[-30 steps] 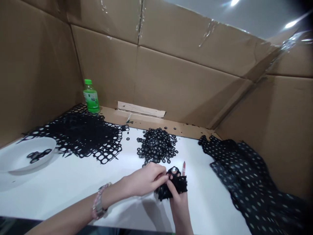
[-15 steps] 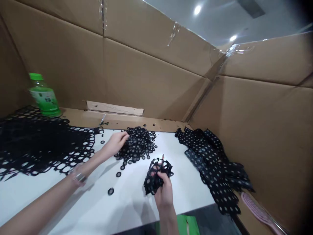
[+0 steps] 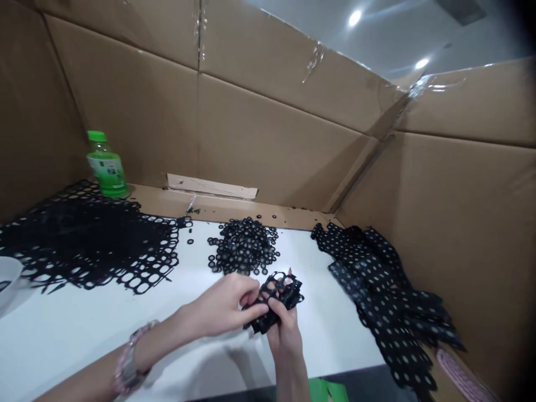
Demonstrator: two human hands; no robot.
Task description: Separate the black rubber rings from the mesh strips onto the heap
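Observation:
My right hand [image 3: 287,329] grips a crumpled black sheet with round holes [image 3: 288,293], its thumb pressed on the near side. Against the left side of that sheet my left hand [image 3: 237,301] is closed, thumb and fingers pinching at its edge; whatever lies between the fingertips is partly hidden. Just beyond both hands lies a heap of small black rings [image 3: 245,245] with pale centres, on the white tabletop [image 3: 201,357]. To the right are stacked black strips [image 3: 377,290] dotted with rings. On the left spreads a pile of black netlike sheets with large holes [image 3: 96,240].
A bottle of green drink [image 3: 109,170] stands at the back left. Part of a white bowl [image 3: 9,279] shows at the left edge. Cardboard walls [image 3: 268,123] surround the table. A pink brush-like object [image 3: 456,374] lies lower right; something green [image 3: 329,391] is at the bottom.
My left hand has come from the ring heap toward me and right, onto the holed sheet in my right hand. The view has shifted left, bringing the white bowl in.

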